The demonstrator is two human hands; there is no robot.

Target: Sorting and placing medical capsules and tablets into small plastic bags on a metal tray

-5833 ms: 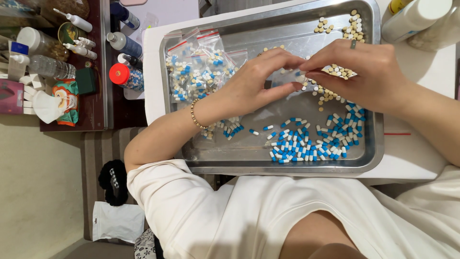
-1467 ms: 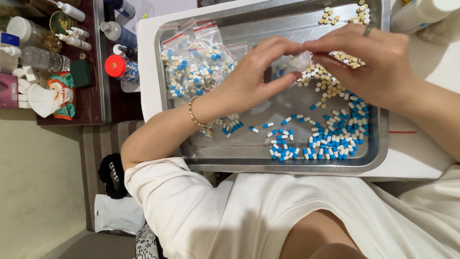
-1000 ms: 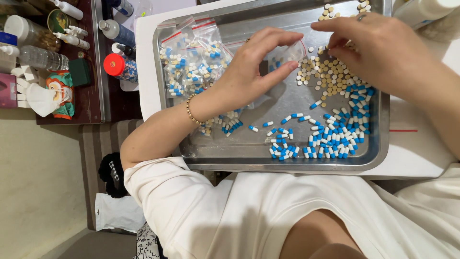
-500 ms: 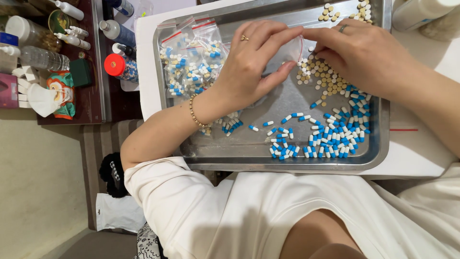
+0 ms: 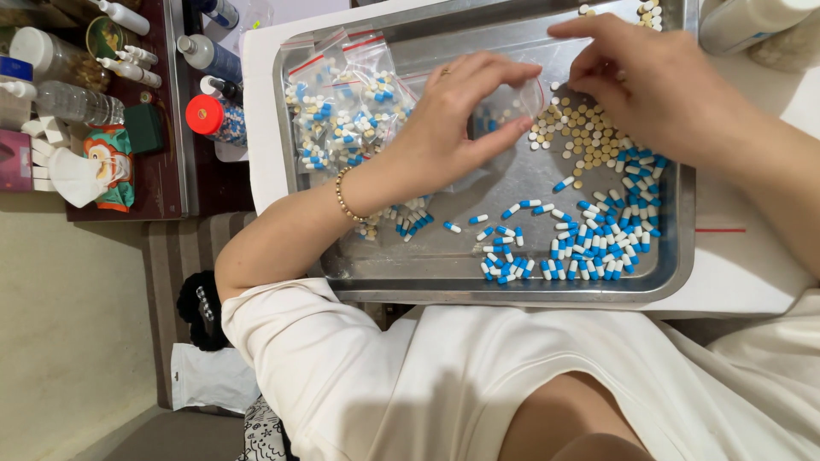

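My left hand (image 5: 444, 128) holds a small clear zip bag (image 5: 509, 106) open by its mouth over the steel tray (image 5: 512, 288). A few pills show inside the bag. My right hand (image 5: 658, 81) hovers at the far right of the tray over the round beige and white tablets (image 5: 581, 137), fingers bent down toward them; what it pinches is hidden. Blue and white capsules (image 5: 589, 239) lie in a heap in the tray's near right part. Filled bags with red strips (image 5: 346, 111) are piled at the tray's left.
The tray sits on a white table (image 5: 735, 273). A white bottle (image 5: 747, 21) stands at the far right. To the left a dark shelf (image 5: 162, 171) holds bottles, a red-capped jar (image 5: 213, 119) and a face mask (image 5: 77, 179). A few capsules (image 5: 401, 224) lie under my left wrist.
My right hand pulled away from the bag's mouth and moved up toward the far tablets. My left hand kept holding the bag and turned slightly.
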